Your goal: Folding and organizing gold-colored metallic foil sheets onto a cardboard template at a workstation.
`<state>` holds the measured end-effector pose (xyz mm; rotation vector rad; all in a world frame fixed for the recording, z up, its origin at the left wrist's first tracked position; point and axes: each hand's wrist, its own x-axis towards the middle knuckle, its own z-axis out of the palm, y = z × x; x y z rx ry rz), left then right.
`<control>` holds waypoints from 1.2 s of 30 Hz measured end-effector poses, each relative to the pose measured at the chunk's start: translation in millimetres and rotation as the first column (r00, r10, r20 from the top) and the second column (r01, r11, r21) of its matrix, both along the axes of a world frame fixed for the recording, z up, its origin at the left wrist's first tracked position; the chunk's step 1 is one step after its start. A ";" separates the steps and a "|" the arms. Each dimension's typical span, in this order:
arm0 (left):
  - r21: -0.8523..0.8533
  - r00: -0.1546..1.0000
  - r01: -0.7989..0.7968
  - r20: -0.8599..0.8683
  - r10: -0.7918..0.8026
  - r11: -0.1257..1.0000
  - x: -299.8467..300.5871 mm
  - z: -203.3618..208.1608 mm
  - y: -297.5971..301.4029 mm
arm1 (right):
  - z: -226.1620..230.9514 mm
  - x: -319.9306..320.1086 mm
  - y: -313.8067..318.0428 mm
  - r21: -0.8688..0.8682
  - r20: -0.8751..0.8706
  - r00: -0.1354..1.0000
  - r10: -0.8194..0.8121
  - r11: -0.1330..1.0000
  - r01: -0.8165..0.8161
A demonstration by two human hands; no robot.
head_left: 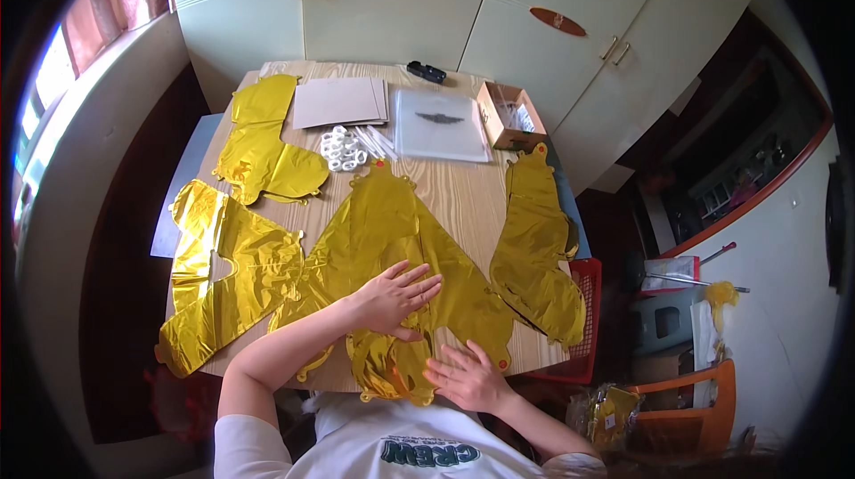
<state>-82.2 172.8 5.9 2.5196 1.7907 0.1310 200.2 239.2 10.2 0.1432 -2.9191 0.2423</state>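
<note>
A large flat gold foil balloon (378, 207) lies on the wooden table directly in front of me, its lower edge crumpled near the table's front. My left hand (392, 301) rests on its middle, palm down with fingers spread. Lower and to the right, my right hand (468, 378) touches the foil near the table's front edge, fingers apart. Neither hand grips anything. Beside it on the left is another shiny foil balloon (254, 243), with a curved foil balloon (258, 132) farther back. A fourth gold foil balloon (530, 247) lies on the right.
Along the back stand grey cardboard sheets (334, 103), white plastic rings (343, 151), white sticks (378, 142), clear plastic sleeves (445, 142), an open box (519, 133) and a black object (426, 72). A red basket (585, 301) and an orange chair (721, 408) are at the right.
</note>
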 end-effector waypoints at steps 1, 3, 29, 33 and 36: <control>-0.007 1.000 -0.004 -0.009 0.004 1.000 0.7 0.4 0.0 | -5.3 2.2 -0.9 0.045 -0.096 0.995 0.032 0.999 -0.027; -0.008 1.000 -0.002 0.000 0.002 1.000 -0.1 0.0 0.8 | -6.1 6.9 -0.5 0.020 -0.104 0.989 0.110 0.994 -0.108; -0.067 1.000 -0.024 -0.003 0.024 0.997 -3.6 10.1 2.3 | 10.9 -8.2 57.3 -0.672 0.103 0.649 -0.754 0.428 0.604; -0.052 0.999 -0.032 0.019 0.034 0.998 -2.7 8.7 1.6 | 22.8 -15.3 45.3 -0.824 0.021 0.680 -0.733 0.373 0.426; -0.079 0.998 -0.058 0.019 0.060 0.995 -0.8 14.9 3.9 | 39.8 -30.9 36.7 -0.791 -0.152 0.727 -0.669 0.524 0.316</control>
